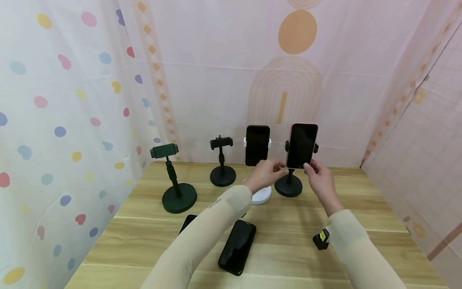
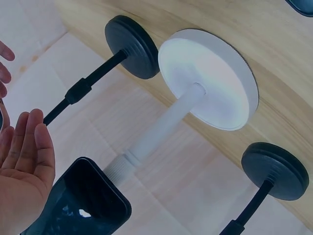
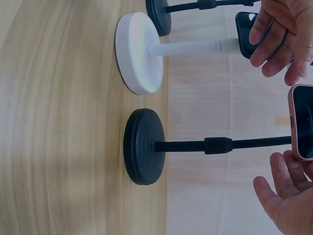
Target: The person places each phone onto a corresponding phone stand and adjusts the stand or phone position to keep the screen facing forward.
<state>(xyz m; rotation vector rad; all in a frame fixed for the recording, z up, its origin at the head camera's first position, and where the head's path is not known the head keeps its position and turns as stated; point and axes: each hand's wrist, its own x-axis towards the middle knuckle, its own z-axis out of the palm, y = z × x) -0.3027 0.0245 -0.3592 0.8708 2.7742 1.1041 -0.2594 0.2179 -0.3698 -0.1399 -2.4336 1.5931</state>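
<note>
A smartphone [image 1: 302, 145] with a pink edge and dark screen stands upright in the clamp of a black phone stand [image 1: 288, 186]. My right hand [image 1: 322, 182] pinches its lower right corner, thumb on the front and fingertips behind. Just off the lower left corner hovers my left hand [image 1: 266, 174], holding nothing, its fingers loosely extended. In the right wrist view the phone's bottom edge [image 3: 294, 125] lies between the two hands. Beside it, a white phone stand [image 2: 210, 73] bears another dark phone [image 1: 257, 140], which the left hand partly overlaps.
On the left stand a green phone stand [image 1: 179, 198] and a small black one [image 1: 222, 176], both with unfilled clamps. A black phone [image 1: 237, 247] lies on the wooden table [image 1: 281, 261]; another [image 1: 187, 220] is partly behind my left sleeve. A patterned curtain [image 1: 216, 88] hangs behind.
</note>
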